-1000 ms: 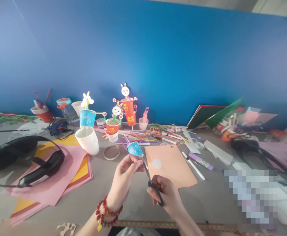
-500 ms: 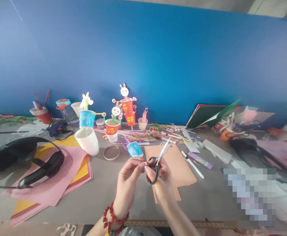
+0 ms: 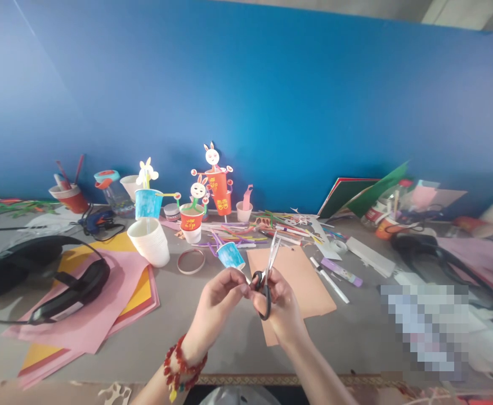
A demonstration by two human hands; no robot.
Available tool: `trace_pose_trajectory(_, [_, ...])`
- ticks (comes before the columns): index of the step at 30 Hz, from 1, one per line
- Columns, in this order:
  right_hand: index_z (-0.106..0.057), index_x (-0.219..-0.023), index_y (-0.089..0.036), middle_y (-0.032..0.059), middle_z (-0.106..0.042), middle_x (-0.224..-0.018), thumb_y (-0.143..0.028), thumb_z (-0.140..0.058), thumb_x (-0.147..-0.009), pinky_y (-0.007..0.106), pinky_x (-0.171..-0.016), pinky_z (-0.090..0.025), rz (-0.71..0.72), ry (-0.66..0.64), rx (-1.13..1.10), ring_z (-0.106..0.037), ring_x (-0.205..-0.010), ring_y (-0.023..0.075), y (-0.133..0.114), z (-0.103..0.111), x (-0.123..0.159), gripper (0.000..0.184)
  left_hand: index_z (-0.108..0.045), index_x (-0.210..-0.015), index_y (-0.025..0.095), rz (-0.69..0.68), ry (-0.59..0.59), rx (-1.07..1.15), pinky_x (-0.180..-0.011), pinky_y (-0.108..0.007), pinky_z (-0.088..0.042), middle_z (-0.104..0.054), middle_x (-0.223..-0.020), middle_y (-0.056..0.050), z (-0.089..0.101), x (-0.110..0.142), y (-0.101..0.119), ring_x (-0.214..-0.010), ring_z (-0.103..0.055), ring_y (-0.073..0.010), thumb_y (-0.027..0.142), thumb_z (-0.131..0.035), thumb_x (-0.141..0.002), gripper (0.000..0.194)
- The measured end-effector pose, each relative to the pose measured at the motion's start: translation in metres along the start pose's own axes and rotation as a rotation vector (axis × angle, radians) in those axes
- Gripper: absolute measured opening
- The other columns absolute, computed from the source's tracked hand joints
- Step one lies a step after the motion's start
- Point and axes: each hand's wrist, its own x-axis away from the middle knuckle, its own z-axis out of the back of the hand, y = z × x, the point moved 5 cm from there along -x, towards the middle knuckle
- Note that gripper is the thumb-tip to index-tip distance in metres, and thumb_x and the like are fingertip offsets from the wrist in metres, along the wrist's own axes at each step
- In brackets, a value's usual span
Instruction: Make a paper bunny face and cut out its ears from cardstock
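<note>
My right hand [image 3: 283, 306] grips black-handled scissors [image 3: 265, 275], blades slightly apart and pointing up and away. My left hand [image 3: 219, 293], with a red bead bracelet on the wrist, meets it fingertip to fingertip in a pinch; what it pinches is too small to make out. Just beyond the hands a small blue paper cup [image 3: 230, 255] lies tipped on the grey table [image 3: 179, 343], beside an orange paper sheet [image 3: 301, 275].
A stack of white cups [image 3: 150, 241], a tape ring [image 3: 191, 261] and decorated bunny cups [image 3: 216, 183] stand behind. Pink and yellow paper [image 3: 103, 304] and a black headset [image 3: 39, 275] lie left. Markers [image 3: 331, 278], straws and clutter fill the right.
The scissors swung from pointing down-left over the orange paper to pointing up. My hands came together, and the white disc on the orange paper is no longer visible.
</note>
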Motion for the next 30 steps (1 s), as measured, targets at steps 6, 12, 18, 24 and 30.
trace_pose_trajectory(6, [-0.053,-0.076,-0.021,-0.0047,-0.056,-0.063,-0.033,-0.074,-0.073,0.022,-0.053,-0.035,-0.076,-0.12,0.059,-0.047,-0.056,0.0102,0.02,0.006,0.015,0.025,-0.064,-0.075,0.018,-0.072,0.148,0.008,-0.078,-0.022,-0.045,-0.064,-0.084,-0.001,0.007,0.0,0.004,-0.081,-0.057,-0.0149,0.025,-0.068,-0.087,0.015])
trace_pose_trajectory(12, [-0.048,-0.072,-0.021,-0.006,-0.053,-0.06,-0.035,-0.072,-0.076,0.021,-0.051,-0.034,-0.15,-0.239,0.101,-0.051,-0.052,0.0097,0.043,0.012,0.03,0.028,-0.063,-0.073,0.018,-0.018,0.181,0.095,-0.078,-0.025,-0.049,-0.066,-0.09,-0.003,0.007,0.0,0.0,-0.08,-0.058,-0.0153,0.026,-0.072,-0.086,0.017])
trace_pose_trajectory(18, [-0.048,-0.07,-0.021,-0.0061,-0.053,-0.061,-0.039,-0.076,-0.073,0.021,-0.051,-0.039,-0.164,-0.252,0.14,-0.052,-0.051,0.009,0.043,0.017,0.031,0.034,-0.063,-0.072,0.018,0.001,0.173,0.161,-0.075,-0.024,-0.05,-0.064,-0.082,0.0,0.003,0.0,-0.002,-0.075,-0.058,-0.0138,0.026,-0.073,-0.085,0.018])
trace_pose_trajectory(24, [-0.047,-0.068,-0.021,-0.0071,-0.053,-0.055,-0.042,-0.078,-0.072,0.02,-0.048,-0.037,-0.18,-0.227,0.189,-0.052,-0.048,0.0091,0.047,0.019,0.031,0.037,-0.063,-0.071,0.017,0.007,0.181,0.184,-0.072,-0.024,-0.05,-0.062,-0.079,0.0,0.002,0.0,-0.001,-0.074,-0.057,-0.0138,0.027,-0.076,-0.082,0.02])
trace_pose_trajectory(30, [-0.048,-0.068,-0.021,-0.0068,-0.054,-0.054,-0.043,-0.078,-0.073,0.02,-0.047,-0.035,-0.156,-0.229,0.164,-0.05,-0.046,0.0087,0.047,0.019,0.032,0.037,-0.063,-0.071,0.017,0.005,0.187,0.188,-0.072,-0.025,-0.051,-0.062,-0.08,-0.001,0.002,0.0,0.001,-0.074,-0.058,-0.0148,0.028,-0.076,-0.082,0.021])
